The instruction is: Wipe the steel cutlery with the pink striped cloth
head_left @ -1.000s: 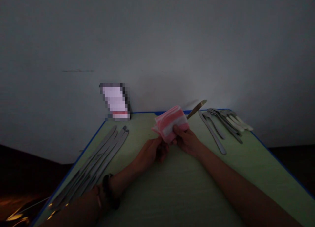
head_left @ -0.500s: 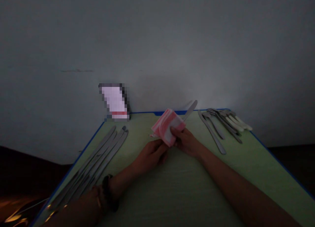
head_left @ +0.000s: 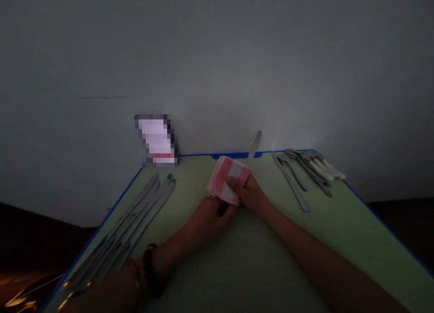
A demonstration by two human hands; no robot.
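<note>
A pink-and-white striped cloth (head_left: 226,179) is folded around a table knife (head_left: 255,144), whose rounded end sticks out at the upper right. My right hand (head_left: 252,193) is closed on the cloth, thumb pressed on top of it. Below the cloth, my left hand (head_left: 210,218) is closed at the lower end of the knife; its fingertips and that end are mostly hidden. Both hands are above the middle of the table, and the knife tilts up towards the wall.
Several long knives (head_left: 135,218) lie side by side along the left of the green table (head_left: 257,267). Several knives, spoons and forks (head_left: 305,168) lie at the back right, some white-handled. A blurred-out phone-like device (head_left: 156,139) leans on the wall (head_left: 217,55) behind the table.
The knife has swung more upright, its protruding end shifting left and up. The cloth and my right hand have moved slightly left and turned.
</note>
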